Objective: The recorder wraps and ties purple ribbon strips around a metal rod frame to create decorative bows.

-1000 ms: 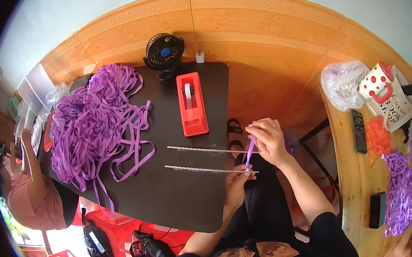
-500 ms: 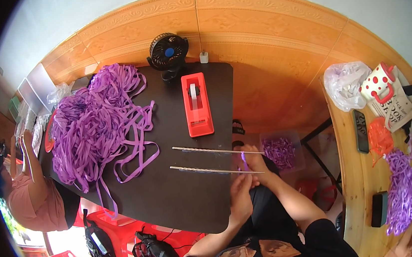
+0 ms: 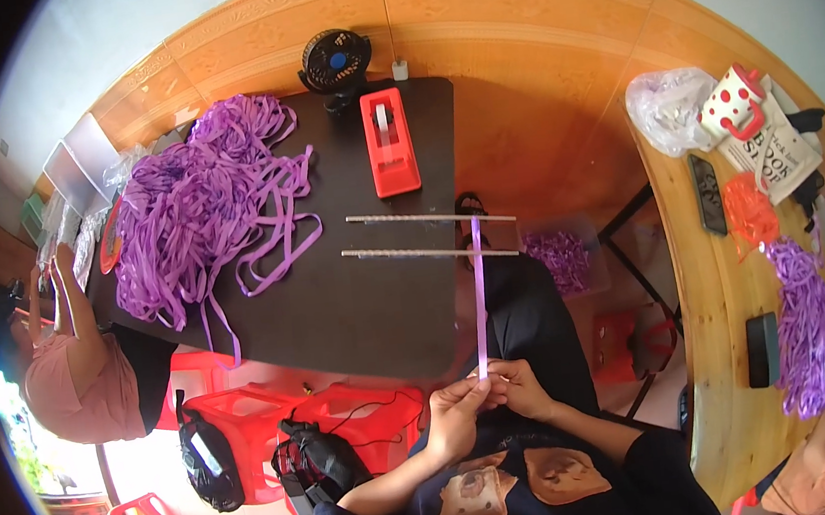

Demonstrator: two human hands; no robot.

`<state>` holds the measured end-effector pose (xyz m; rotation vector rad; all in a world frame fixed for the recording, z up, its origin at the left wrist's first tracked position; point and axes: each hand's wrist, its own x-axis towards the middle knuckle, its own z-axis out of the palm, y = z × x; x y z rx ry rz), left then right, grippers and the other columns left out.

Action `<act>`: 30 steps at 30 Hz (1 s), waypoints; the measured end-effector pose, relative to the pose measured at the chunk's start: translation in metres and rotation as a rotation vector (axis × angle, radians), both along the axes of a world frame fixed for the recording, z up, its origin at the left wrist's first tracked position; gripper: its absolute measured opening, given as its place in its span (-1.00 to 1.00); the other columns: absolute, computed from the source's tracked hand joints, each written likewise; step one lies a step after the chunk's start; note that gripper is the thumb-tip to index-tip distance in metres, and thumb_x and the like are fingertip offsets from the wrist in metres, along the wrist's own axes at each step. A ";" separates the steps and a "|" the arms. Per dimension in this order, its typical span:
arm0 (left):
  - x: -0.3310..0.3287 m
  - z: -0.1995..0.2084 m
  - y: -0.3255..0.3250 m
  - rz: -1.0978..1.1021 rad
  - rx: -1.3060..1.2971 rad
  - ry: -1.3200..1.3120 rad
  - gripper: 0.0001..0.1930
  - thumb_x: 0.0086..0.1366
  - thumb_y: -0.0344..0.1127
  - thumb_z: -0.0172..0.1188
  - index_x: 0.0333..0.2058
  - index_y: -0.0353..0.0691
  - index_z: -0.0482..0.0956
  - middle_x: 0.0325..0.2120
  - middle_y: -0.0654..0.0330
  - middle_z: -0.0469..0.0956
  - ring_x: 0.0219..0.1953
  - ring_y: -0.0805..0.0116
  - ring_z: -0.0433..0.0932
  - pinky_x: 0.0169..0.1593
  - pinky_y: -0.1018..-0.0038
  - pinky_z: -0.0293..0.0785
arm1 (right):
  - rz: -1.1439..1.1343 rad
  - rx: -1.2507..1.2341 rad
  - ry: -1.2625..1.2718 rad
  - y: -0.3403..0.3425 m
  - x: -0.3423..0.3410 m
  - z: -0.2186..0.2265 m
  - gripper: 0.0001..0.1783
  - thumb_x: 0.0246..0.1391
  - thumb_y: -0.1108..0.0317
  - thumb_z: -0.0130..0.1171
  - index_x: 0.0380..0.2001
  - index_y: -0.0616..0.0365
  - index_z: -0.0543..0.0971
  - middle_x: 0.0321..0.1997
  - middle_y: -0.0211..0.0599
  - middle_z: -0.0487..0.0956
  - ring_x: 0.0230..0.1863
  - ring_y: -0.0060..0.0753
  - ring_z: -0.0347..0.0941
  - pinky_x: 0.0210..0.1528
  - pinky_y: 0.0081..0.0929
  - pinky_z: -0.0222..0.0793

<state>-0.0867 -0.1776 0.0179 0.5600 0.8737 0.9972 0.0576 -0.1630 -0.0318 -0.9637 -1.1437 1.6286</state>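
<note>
A purple ribbon stretches straight from my hands, close to my body, to two thin twisted metal rods. It passes over the nearer rod and reaches the farther rod; exactly how it wraps there is too small to tell. Both rods lie roughly parallel across the dark table, their right ends sticking out past its edge. My left hand pinches the ribbon's near end. Against it, my right hand is closed with fingertips together at the same end.
On the dark table are a heap of purple ribbon, a red tape dispenser and a black fan. A clear bin of purple pieces stands below right. People work at the left and at the wooden table.
My hands have moved from beside the rods' right ends back toward my body, drawing the ribbon out into a long straight strip. The whole scene has shifted upward in view.
</note>
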 end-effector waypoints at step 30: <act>-0.012 -0.064 -0.001 0.255 0.312 0.527 -0.83 0.18 -0.57 0.07 -0.26 -0.43 0.56 -0.43 0.06 0.57 -0.43 0.38 0.56 -0.44 0.50 0.47 | -0.519 0.009 -0.046 -0.030 -0.021 -0.020 -0.91 -0.05 0.63 0.19 -0.54 0.25 0.52 -0.61 -0.53 0.48 -0.59 -0.81 0.31 -0.55 -0.77 0.20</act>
